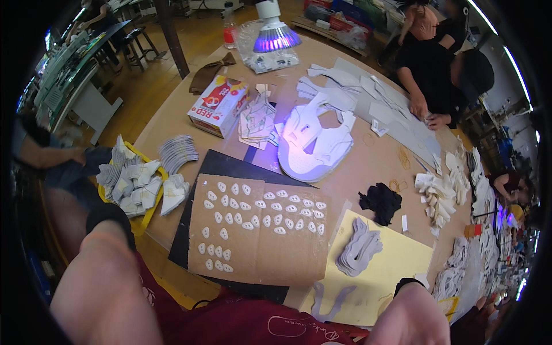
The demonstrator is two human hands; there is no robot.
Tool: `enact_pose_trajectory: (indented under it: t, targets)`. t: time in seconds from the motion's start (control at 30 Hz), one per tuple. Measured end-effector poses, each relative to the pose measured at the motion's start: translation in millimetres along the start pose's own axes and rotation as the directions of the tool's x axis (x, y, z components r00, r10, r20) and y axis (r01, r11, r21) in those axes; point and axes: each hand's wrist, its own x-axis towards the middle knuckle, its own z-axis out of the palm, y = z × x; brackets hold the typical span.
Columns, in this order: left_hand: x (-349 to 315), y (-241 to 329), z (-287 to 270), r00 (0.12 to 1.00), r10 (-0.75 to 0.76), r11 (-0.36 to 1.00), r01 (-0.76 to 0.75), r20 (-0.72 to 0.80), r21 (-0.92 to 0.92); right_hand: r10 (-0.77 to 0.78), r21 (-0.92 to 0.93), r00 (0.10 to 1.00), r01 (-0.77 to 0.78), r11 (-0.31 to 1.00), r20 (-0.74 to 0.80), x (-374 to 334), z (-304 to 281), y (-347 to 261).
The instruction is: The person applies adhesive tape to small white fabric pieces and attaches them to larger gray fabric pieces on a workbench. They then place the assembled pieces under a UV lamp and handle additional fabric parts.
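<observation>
Neither of my hands shows. My left forearm [103, 282] rises from the lower left with a dark band at its far end. At the lower right, part of my right arm [411, 319] shows, also with a dark band. Before me on the table lies a brown cardboard sheet [276, 259] bearing several rows of small white oval pieces [230, 202] with dark marks. It rests on a black sheet [192, 230]. Right of it, a yellow sheet [397, 253] carries a stack of grey curved cut pieces [359, 247]. Two thin grey strips [330, 302] lie nearer me.
A lit lamp [276, 37] hangs above large white shaped pieces [316, 141]. Around them are a red-and-white box [218, 106], black crumpled cloth [380, 203] and a yellow tray [146, 221] of white pieces. A co-worker [443, 75] handles pieces at the far right.
</observation>
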Motion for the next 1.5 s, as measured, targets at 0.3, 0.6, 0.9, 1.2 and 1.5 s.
enact_pose_trajectory:
  t: [0.3,0.6,0.9,1.2,1.5]
  targets:
    - [-224.8,-46.3,37.2,-0.354,-0.849,0.134,0.574,0.392,0.808,0.069,-0.265,0.945,0.019,0.964,0.320,-42.9,-8.9,9.2]
    - [-319.3,-36.2,37.1,-0.531,-0.841,-0.011,0.216,0.108,0.976,-0.081,-0.416,0.987,0.133,0.900,0.139,-75.6,-24.2,27.1]
    - [-282.2,-55.9,38.1,-0.572,-0.814,-0.055,0.251,0.103,0.966,0.067,-0.306,0.998,-0.069,0.950,-0.015,-72.0,9.2,34.6]
    - [-145.7,-62.8,86.4,-0.651,-0.419,-0.684,0.685,0.633,0.251,0.296,0.031,0.742,-0.392,0.919,0.602,-62.4,54.1,39.6]
    - [-94.4,-47.6,133.3,-0.355,-0.226,-0.508,0.837,0.907,0.201,0.468,-0.052,0.750,-0.505,0.861,0.466,-89.5,96.5,50.9]
